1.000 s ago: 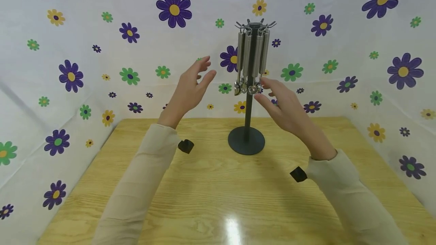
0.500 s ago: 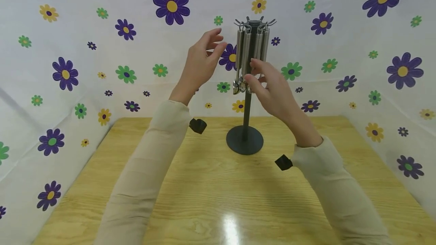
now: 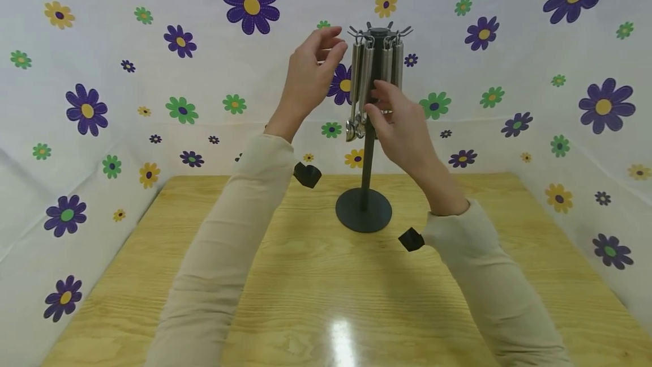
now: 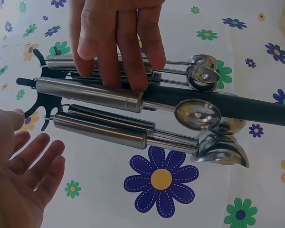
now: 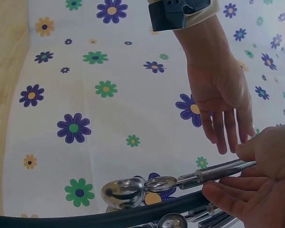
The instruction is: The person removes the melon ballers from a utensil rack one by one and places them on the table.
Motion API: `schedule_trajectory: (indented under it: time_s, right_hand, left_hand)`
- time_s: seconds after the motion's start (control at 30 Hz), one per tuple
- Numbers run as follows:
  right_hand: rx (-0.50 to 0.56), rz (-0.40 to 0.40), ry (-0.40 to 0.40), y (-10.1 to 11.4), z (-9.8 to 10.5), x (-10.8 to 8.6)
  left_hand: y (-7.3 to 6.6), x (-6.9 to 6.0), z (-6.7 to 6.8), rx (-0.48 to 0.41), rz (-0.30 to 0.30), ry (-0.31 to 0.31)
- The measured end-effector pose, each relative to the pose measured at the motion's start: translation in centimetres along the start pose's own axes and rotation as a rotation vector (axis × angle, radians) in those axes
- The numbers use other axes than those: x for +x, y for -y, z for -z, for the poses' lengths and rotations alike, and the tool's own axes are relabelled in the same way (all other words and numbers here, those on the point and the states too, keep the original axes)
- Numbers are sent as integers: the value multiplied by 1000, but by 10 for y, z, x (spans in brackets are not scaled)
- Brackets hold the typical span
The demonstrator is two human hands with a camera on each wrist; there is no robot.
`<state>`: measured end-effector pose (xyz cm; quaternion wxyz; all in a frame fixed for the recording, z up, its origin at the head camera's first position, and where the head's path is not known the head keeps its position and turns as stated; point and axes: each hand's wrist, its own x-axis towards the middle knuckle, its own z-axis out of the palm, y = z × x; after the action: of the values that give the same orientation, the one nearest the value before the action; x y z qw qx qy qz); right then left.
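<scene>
- Steel utensils (image 3: 365, 69): long axes vertical, bowls (image 4: 198, 114) downward, on black stand (image 3: 364, 214).
- Left hand (image 3: 309, 72): fingers relaxed, near hooks (image 4: 26, 81).
- Right hand (image 3: 402, 126): fingers parted, by handles (image 4: 90, 93).

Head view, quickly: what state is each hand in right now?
Left hand: open beside the black stand, holding nothing.
Right hand: open at the hanging handles; contact cannot be told.

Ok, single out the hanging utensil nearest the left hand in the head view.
The leftmost utensil on the black stand, just beside the left hand; the other visible utensils all hang farther right.
</scene>
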<state>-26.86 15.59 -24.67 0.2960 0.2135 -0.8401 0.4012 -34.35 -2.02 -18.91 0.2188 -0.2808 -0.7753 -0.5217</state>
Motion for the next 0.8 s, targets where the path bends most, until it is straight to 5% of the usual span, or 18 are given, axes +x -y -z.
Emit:
schedule_trajectory:
  time_s: [0.37, 0.8]
  right_hand:
    - [104, -25, -94, 0, -14, 10]
    - [155, -103, -80, 4, -14, 20]
  left_hand:
    - [-1, 14, -11, -48, -17, -34]
    - [-5, 20, -12, -72, 26, -53]
